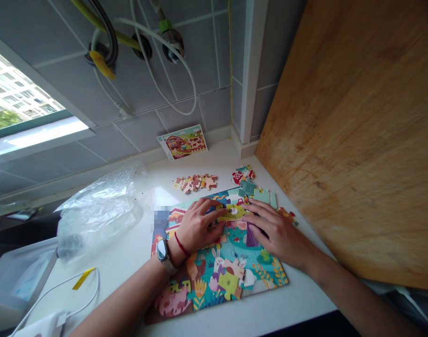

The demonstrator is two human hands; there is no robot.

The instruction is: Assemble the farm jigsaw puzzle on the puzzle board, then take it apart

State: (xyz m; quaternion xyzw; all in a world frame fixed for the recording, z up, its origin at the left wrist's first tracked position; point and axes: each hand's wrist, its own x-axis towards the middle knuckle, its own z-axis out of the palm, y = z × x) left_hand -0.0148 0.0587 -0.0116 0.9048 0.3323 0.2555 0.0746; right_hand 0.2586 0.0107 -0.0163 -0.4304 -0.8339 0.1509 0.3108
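— Hidden or hard to make out?
— Left hand [199, 227] and right hand [279, 234] lying open and flat, fingers spread, covering the middle of a colourful cardboard jigsaw puzzle [221, 276]. Fingertips resting on a yellow-green puzzle piece [235, 213], with no grip showing. Upper-left puzzle edge blurring into a pixelated patch [161, 220].

— Edges and open room?
— Puzzle sitting on a white countertop [119, 285], with wide bare stretches toward the left and only a narrow strip beside a honey-brown wooden panel [340, 140].

— Around it?
— Loose multicoloured puzzle pieces [194, 182] lying beyond the puzzle, pale teal pieces [259, 195] touching its far edge. Small printed farm picture card [182, 142] leaning near the tiled wall. Crumpled clear plastic bag [101, 210] lying left of the left hand, well apart from the puzzle's far pieces.
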